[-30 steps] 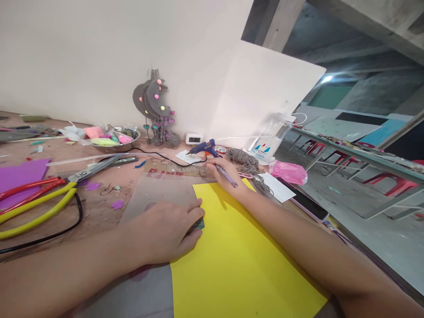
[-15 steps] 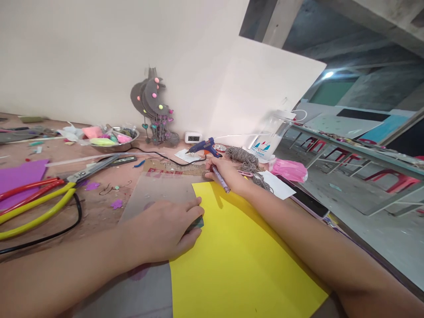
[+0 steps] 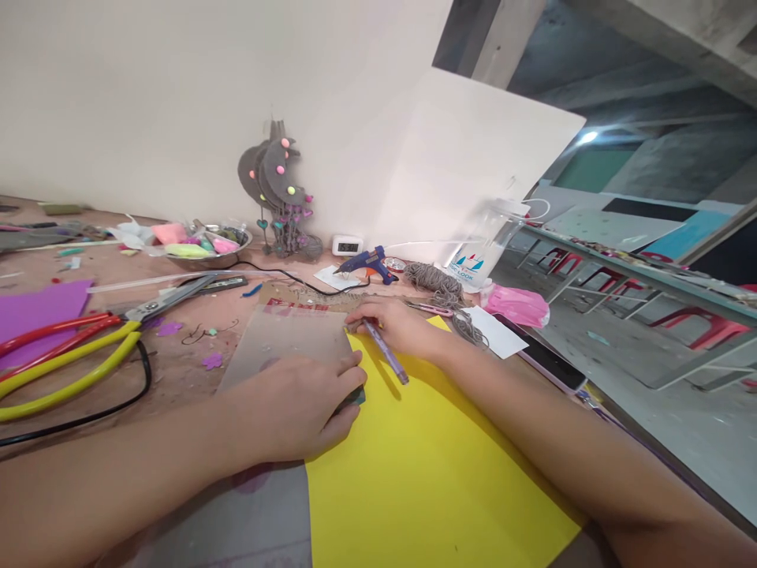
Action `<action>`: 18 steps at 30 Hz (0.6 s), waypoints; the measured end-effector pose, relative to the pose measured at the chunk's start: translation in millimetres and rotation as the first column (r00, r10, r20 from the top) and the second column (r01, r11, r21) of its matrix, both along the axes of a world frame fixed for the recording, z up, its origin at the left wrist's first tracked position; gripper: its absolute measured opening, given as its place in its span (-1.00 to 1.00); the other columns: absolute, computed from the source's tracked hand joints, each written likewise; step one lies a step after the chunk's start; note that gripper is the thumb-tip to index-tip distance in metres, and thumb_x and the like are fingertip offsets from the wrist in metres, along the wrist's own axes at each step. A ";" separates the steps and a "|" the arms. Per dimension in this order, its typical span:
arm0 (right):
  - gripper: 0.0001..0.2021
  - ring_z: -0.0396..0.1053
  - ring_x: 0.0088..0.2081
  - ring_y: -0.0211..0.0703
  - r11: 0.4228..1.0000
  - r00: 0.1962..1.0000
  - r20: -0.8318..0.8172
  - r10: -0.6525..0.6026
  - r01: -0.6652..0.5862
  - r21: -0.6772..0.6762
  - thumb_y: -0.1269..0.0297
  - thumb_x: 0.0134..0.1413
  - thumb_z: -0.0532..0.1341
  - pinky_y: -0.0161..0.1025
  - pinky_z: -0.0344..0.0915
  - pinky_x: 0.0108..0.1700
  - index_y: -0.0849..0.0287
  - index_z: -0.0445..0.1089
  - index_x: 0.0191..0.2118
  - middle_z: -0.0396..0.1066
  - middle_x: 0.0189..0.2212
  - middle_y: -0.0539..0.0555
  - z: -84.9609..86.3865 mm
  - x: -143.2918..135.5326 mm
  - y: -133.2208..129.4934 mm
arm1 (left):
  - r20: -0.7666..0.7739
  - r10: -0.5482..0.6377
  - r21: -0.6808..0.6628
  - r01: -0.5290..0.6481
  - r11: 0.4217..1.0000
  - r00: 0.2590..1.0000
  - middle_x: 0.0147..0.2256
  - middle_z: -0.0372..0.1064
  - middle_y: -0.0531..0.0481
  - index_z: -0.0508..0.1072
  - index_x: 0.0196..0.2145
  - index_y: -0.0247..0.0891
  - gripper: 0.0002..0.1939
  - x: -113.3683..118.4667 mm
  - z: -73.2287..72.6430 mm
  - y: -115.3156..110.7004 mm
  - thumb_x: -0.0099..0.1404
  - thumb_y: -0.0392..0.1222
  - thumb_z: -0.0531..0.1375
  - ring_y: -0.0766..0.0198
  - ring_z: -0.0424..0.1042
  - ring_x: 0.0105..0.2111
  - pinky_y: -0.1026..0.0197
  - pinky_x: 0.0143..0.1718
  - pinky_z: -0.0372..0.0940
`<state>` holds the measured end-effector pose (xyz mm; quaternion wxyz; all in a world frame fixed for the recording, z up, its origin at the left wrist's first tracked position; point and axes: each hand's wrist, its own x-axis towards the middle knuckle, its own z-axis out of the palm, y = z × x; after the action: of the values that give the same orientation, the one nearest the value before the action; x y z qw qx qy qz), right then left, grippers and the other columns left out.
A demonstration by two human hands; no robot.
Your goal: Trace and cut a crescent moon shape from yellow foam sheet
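A bright yellow sheet (image 3: 408,473) lies in front of me over a greyish translucent mat (image 3: 277,331). My left hand (image 3: 296,402) rests across the sheet's left edge, fingers curled over a small dark green piece (image 3: 353,397). Most of that piece is hidden beneath the hand. At the sheet's far edge, my right hand (image 3: 396,323) grips a purple patterned pen (image 3: 387,355). The pen's back end slants toward me; its tip is hidden by the fingers.
Big red-and-yellow-handled scissors (image 3: 118,335) and purple sheet (image 3: 41,319) lie left. Beyond my hands are a blue glue gun (image 3: 370,264), grey yarn (image 3: 434,282), a small clock (image 3: 347,246) and a bowl (image 3: 206,256) of coloured clay. A phone (image 3: 547,359) lies at the right edge.
My right hand has moved a little left and toward me with the pen, to the sheet's far left corner. My left hand stays in place on the dark green piece.
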<state>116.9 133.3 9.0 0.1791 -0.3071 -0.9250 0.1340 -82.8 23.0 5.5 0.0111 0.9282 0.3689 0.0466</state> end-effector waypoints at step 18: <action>-0.73 0.36 -0.25 -0.16 0.974 0.985 0.157 0.066 -0.098 0.206 0.57 0.10 0.12 -0.28 0.22 -0.23 0.20 0.49 -0.18 0.46 -0.27 0.11 4.1 -2.9 -4.3 | 0.024 -0.001 -0.012 0.001 1.000 1.000 -0.08 0.48 -0.05 0.37 -0.03 -0.19 -0.70 0.3 0.0 -0.3 0.38 -0.13 -0.04 0.11 0.52 -0.38 0.10 -0.42 0.38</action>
<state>114.0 129.0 13.2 0.1356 -0.2566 -0.9568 0.0182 -82.5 22.7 5.5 0.0210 0.9277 0.3685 0.0555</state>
